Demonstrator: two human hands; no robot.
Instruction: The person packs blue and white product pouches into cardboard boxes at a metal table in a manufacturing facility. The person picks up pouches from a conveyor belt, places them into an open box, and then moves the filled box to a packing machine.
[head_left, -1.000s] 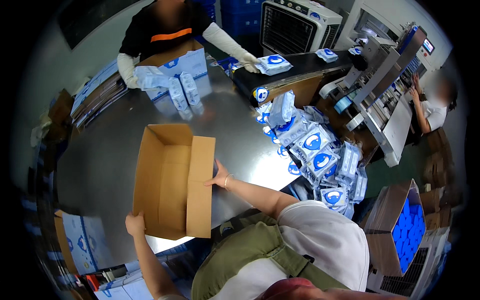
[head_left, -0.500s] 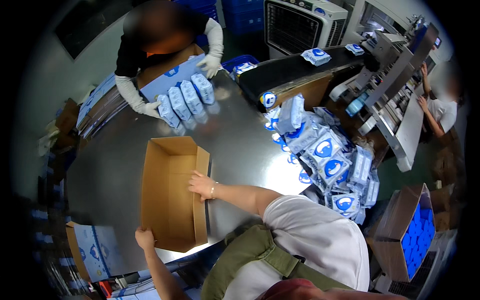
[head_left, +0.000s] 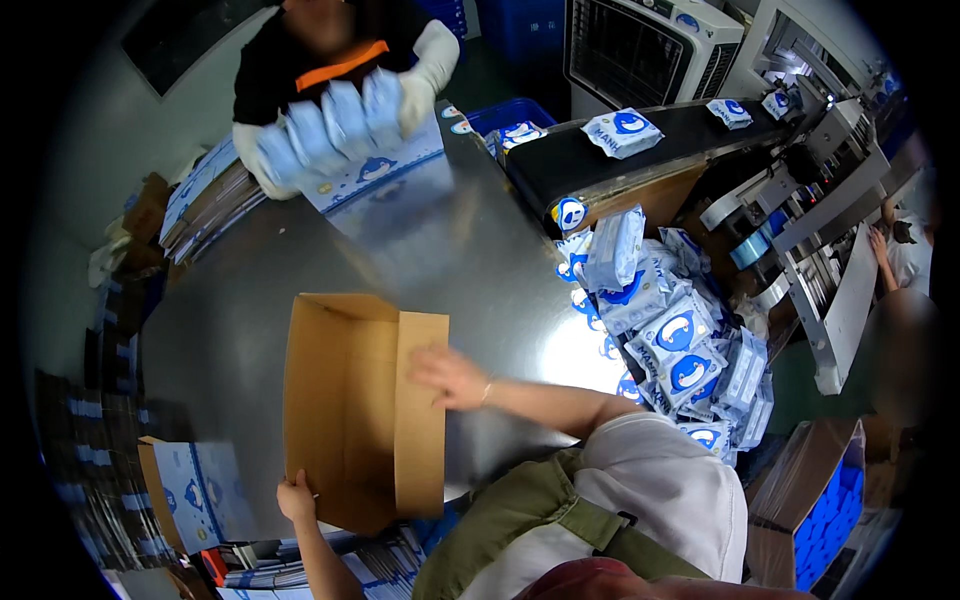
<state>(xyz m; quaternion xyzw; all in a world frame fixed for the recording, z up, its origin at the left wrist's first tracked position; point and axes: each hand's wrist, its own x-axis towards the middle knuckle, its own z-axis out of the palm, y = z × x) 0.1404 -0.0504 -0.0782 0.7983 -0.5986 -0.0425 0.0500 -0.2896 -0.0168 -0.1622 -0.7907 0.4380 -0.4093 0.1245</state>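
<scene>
An open brown cardboard box (head_left: 345, 400) lies on the shiny metal table (head_left: 440, 250) in front of me. My left hand (head_left: 296, 497) grips the box's near edge at the table's front. My right hand (head_left: 446, 377) lies flat with fingers spread on the box's right flap (head_left: 420, 440), holding nothing. Across the table a co-worker in white gloves holds a row of several white-and-blue packs (head_left: 330, 120) up in both hands.
A heap of white-and-blue packs (head_left: 675, 325) lies at the table's right edge below a black conveyor belt (head_left: 560, 165) carrying more packs. A carton with blue contents (head_left: 815, 500) stands lower right. Flat printed cartons (head_left: 195, 485) are stacked at the left.
The box has slid nearer to me. My right hand moved from its edge onto the right flap. The co-worker lifted the row of packs off the table.
</scene>
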